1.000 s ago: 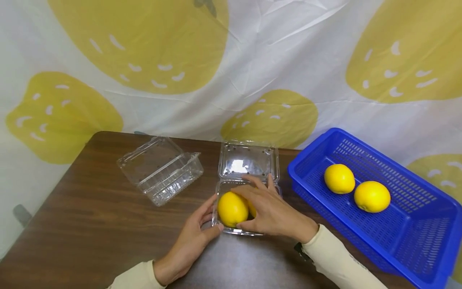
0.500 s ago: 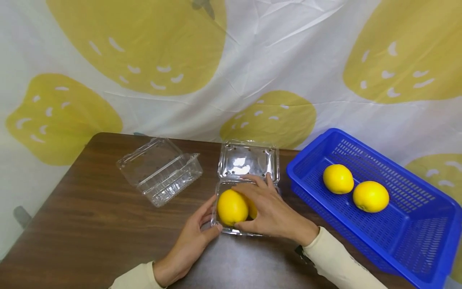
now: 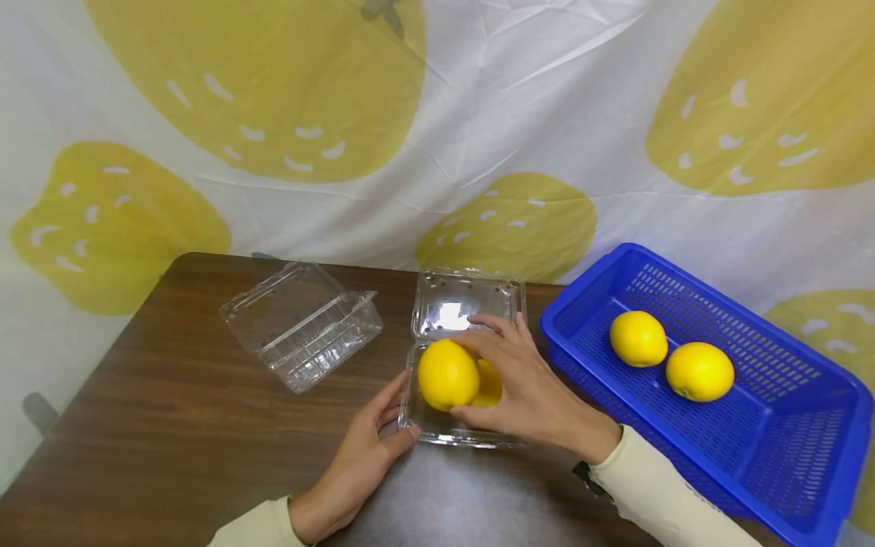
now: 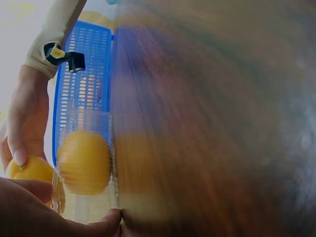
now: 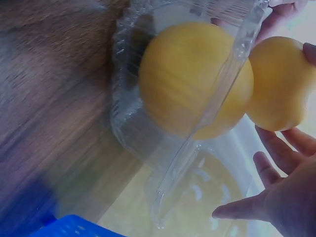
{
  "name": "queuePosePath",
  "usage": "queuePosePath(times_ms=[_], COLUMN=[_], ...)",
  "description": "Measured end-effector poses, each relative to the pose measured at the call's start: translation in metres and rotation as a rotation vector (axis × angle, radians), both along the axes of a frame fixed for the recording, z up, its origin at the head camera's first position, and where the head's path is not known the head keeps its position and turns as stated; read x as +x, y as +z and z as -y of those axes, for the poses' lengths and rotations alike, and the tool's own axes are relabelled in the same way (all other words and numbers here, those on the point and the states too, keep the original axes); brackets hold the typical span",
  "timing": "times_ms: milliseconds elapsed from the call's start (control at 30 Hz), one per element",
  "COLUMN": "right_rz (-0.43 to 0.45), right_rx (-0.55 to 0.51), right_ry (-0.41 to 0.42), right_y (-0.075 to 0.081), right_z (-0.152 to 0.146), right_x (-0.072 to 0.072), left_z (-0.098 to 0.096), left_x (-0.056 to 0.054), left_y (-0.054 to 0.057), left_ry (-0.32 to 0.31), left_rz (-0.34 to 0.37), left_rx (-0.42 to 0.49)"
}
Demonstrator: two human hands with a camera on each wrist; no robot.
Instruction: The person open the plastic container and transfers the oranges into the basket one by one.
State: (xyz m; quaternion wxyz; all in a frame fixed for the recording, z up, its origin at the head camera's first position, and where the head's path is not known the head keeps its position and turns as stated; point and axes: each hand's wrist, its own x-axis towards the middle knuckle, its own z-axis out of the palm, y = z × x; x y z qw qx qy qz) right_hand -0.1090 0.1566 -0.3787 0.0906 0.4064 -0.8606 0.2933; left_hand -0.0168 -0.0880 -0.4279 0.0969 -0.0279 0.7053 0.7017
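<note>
My right hand grips a yellow citrus fruit from its right side, thumb in front and fingers behind. Below it is an open clear plastic clamshell box. A second yellow citrus fruit lies inside the box, partly hidden behind the held one in the head view. The right wrist view shows the held fruit above the box rim. At the box's left front corner, my left hand holds the wall between thumb and fingers. The lid leans back toward the cloth.
Another open clear clamshell box stands at the back left of the brown table. To the right is a blue perforated basket with two yellow citrus fruits. A fruit-printed cloth hangs behind the table.
My right hand has raised the citrus fruit from low in the box to above its rim, slightly to the right and away from me. The left hand stays at the box corner.
</note>
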Motion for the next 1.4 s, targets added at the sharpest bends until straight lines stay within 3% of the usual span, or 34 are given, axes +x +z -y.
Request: queuePosePath(times_ms=[633, 1000, 1400], right_rz=[-0.031, -0.027, -0.009], right_rx=[0.020, -0.029, -0.062], right_ry=[0.003, -0.029, -0.121], right_y=[0.013, 0.036, 0.058], right_z=[-0.017, -0.031, -0.055], right_x=[0.006, 0.010, 0.008], left_z=[0.000, 0.000, 0.001], left_x=[-0.001, -0.002, -0.002], left_y=[0.000, 0.000, 0.000], left_ry=[-0.005, -0.017, -0.012], left_rz=[-0.013, -0.009, -0.006], left_rx=[0.018, 0.036, 0.048])
